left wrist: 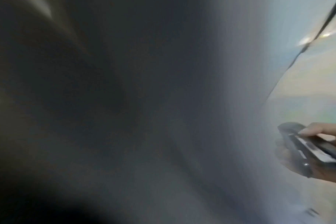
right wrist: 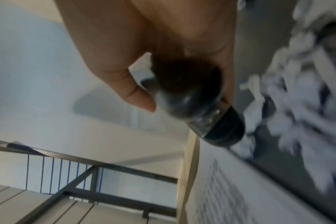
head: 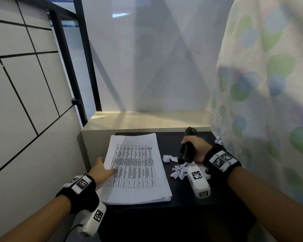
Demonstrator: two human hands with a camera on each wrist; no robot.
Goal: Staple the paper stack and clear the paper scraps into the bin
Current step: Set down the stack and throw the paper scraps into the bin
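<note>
A stack of printed white paper point(head: 135, 168) lies on the black table point(head: 182, 198). My left hand point(head: 103, 170) rests flat on the stack's left edge with its fingers straight. My right hand point(head: 194, 147) grips a black stapler point(head: 186, 151) held just above the table, right of the stack. The stapler point(right wrist: 201, 106) fills the right wrist view, with my thumb against its side. In the blurred left wrist view the stapler point(left wrist: 313, 148) shows at the right edge. Crumpled white paper scraps point(head: 178, 170) lie near the stapler, and one scrap point(head: 218, 140) sits by the curtain.
A patterned curtain point(head: 269, 84) hangs close on the right. A pale ledge point(head: 147, 119) runs behind the table, and a tiled wall point(head: 24, 84) stands at the left. No bin is in view.
</note>
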